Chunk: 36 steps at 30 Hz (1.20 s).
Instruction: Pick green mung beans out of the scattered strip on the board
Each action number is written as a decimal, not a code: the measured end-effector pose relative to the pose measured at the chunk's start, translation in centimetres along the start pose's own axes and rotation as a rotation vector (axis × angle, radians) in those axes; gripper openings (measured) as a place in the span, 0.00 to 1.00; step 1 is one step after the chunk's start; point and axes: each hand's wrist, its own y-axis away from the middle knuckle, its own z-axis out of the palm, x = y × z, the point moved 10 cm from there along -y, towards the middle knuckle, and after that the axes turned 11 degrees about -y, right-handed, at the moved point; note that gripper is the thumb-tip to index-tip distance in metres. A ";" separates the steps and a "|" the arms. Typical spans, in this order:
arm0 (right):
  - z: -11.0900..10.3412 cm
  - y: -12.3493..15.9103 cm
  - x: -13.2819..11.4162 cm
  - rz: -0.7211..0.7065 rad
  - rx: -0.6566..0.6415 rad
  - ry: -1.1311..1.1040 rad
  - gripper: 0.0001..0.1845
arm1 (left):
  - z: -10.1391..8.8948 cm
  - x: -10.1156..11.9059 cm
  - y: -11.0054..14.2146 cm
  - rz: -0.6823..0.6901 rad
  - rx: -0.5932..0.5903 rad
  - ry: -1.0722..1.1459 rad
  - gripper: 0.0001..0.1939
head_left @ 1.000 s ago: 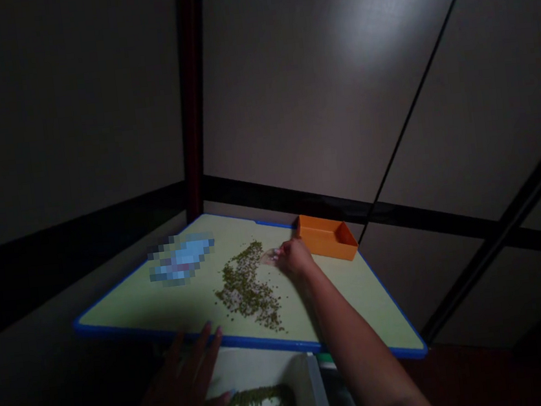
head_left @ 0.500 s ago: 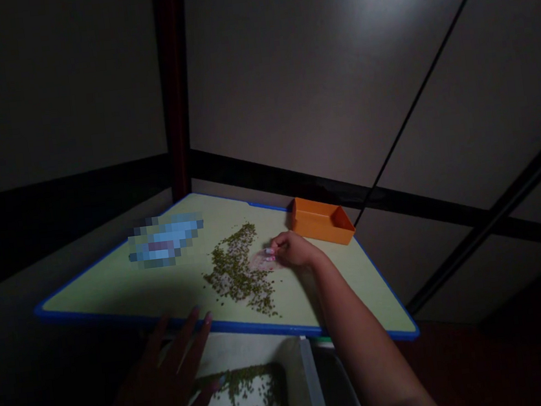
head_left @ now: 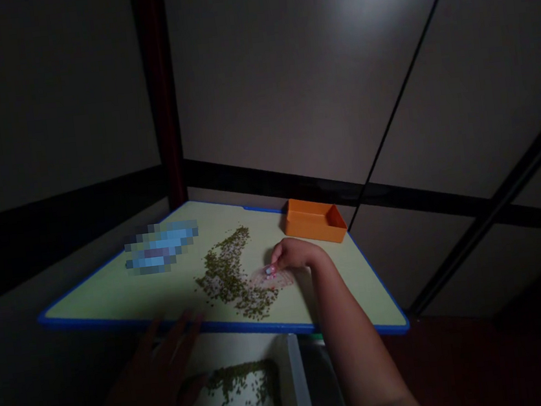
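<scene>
walls (head_left: 262, 86) of dull grey panels stand behind everything, with a dark red post (head_left: 159, 92) at their corner. below them is a pale green table (head_left: 115, 299) with a blue rim. a white bin (head_left: 238, 345) sits under its near edge, green grains lying inside along the far part of its floor. left hand (head_left: 148, 373), deep in shadow, has its fingers spread wide at the near rim and its thumb over the bin; whether it touches either, i cannot tell. an orange box (head_left: 315, 220) rests at the table's far right corner, and a blurred blue thing (head_left: 163, 246) lies toward the left. right hand (head_left: 290, 255) pinches a clear sheet (head_left: 284, 278) in a narrow grip, low over the tabletop. green grains (head_left: 224, 267) are scattered across the middle, just left of the sheet, some at its edge.
</scene>
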 end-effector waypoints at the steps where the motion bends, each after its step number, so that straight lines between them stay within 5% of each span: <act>1: -0.1 0.1 0.0 0.008 0.000 -0.007 0.06 | 0.0 0.0 0.0 0.003 0.004 -0.006 0.34; 6: -1.2 1.0 -0.1 0.016 0.028 -0.069 0.08 | -1.6 0.4 -0.1 0.061 0.156 -0.043 0.30; 14: -3.3 1.2 0.5 -0.009 0.162 -0.146 0.10 | -2.0 0.1 -0.8 0.045 0.066 -0.006 0.31; 23: -3.1 1.0 1.3 0.020 0.129 -0.178 0.09 | -4.3 -0.8 -1.1 -0.011 0.192 0.021 0.29; 36: -1.5 0.9 0.1 -0.099 -0.048 -0.484 0.11 | -3.5 -0.2 -0.6 0.111 -0.067 0.120 0.18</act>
